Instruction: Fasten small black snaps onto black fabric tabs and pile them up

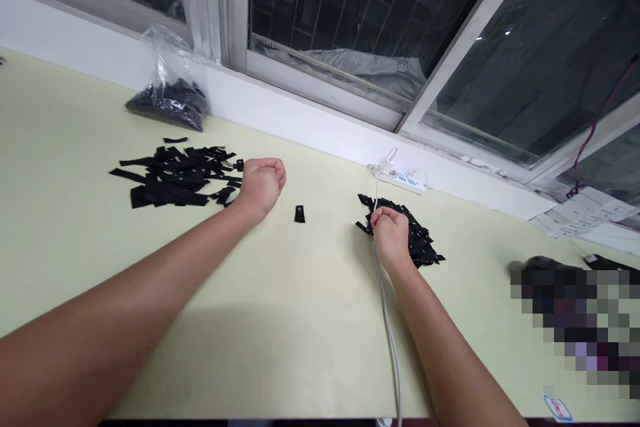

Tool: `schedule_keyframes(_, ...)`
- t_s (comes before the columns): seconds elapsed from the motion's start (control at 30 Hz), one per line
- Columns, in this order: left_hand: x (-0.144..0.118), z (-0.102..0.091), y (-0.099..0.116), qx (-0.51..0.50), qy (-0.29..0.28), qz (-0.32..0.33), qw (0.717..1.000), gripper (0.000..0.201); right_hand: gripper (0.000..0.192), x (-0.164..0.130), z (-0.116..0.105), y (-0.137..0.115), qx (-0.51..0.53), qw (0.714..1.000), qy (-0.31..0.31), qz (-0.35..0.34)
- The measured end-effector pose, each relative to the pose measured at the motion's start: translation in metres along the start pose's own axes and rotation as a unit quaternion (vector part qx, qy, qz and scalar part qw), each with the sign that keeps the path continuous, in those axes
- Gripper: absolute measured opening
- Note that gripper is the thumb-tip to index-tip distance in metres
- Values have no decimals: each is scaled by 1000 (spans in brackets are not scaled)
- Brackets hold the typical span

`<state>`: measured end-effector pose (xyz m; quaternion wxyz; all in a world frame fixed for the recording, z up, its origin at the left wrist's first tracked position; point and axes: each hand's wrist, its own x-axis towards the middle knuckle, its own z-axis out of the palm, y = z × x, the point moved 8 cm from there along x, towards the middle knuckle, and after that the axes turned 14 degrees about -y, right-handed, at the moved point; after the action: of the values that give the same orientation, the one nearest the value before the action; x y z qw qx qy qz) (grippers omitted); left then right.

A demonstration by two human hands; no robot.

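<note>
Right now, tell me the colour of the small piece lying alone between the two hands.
Black: the single small piece on the pale table, head view.

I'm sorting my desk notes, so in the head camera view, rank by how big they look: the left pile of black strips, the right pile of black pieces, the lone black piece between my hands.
1. Left pile of black strips
2. Right pile of black pieces, partly hidden by the right hand
3. Lone black piece

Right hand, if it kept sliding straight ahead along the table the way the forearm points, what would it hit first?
Probably the small pile of black pieces that the right hand already rests against; beyond it lie the white power strip and the wall. Depth is hard to judge from this view.
</note>
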<state>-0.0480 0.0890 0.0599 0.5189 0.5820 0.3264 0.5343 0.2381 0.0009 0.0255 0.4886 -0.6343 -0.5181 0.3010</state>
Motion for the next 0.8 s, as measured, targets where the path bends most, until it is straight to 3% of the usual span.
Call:
schedule_keyframes(0.1, 1, 1, -2, 206, -35, 14, 978, 10, 19, 2, 6, 2, -62, 998, -20, -2)
schedule_keyframes(0.2, -3, 21, -18, 405, -133, 22, 905, 18, 23, 2, 13, 1, -101, 994, -50, -9)
schedule_keyframes(0.3, -8, 36, -34, 509, -204, 26, 836, 25, 24, 1, 19, -2, -122, 990, -72, -10)
schedule_keyframes(0.37, -7, 37, -40, 527, -219, 16, 821, 23, 25, 0, 22, -3, -129, 988, -83, -11)
schedule_keyframes(0.5, -6, 39, -36, 505, -224, 27, 833, 23, 26, 1, 27, -4, -130, 986, -99, -35)
schedule_keyframes(0.6, -12, 52, -25, 454, -223, 67, 860, 21, 26, 1, 33, -4, -90, 988, -121, -40)
schedule_keyframes(0.7, -26, 70, -16, 372, -235, 88, 894, 21, 22, -3, 44, -8, -1, 984, -173, -37)
schedule_keyframes(0.8, -40, 88, -10, 313, -270, 104, 905, 21, 32, -10, 59, -17, 79, 965, -245, -44)
